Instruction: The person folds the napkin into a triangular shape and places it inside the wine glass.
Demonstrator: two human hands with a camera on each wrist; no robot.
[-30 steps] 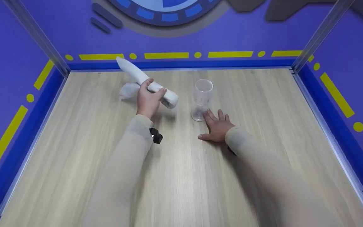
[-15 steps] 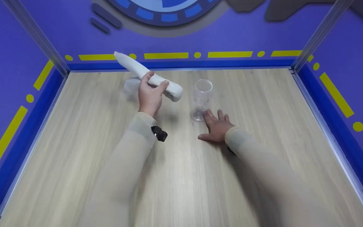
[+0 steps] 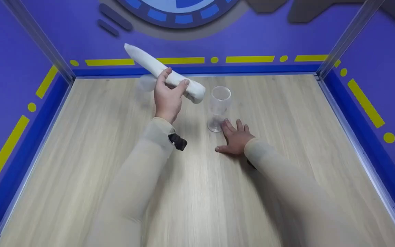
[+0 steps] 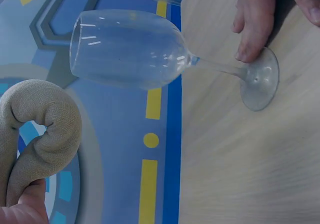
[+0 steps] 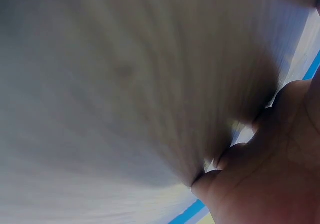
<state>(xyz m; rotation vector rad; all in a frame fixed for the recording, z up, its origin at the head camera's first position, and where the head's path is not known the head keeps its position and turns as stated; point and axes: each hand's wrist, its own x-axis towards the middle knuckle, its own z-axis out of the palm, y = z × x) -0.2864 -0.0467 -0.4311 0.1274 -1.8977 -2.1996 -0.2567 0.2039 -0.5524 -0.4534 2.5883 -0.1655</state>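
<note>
My left hand [image 3: 168,97] grips a white rolled cloth [image 3: 146,61], raised over the far part of the table, thumb and finger curled round it. A pale, blurred part shows behind that hand. In the left wrist view the roll of cloth [image 4: 55,119] bends into a loop, with part of the left hand [image 4: 30,206] below it. A clear wine glass [image 3: 220,106] stands upright to the right of the cloth. My right hand [image 3: 237,139] lies on the table, fingers spread, a fingertip on the glass's foot [image 4: 260,81]. The right wrist view shows the right hand [image 5: 265,169] from below.
The pale wood table [image 3: 190,192] is bounded by blue-purple panels [image 3: 269,37] with yellow markings at the back and both sides. A metal post [image 3: 351,37] rises at the back right corner. A small black device [image 3: 178,141] sits on the left wrist.
My left hand has lifted the rolled cloth up and slightly to the right, nearer the glass's rim. The right hand and the wine glass have stayed in place.
</note>
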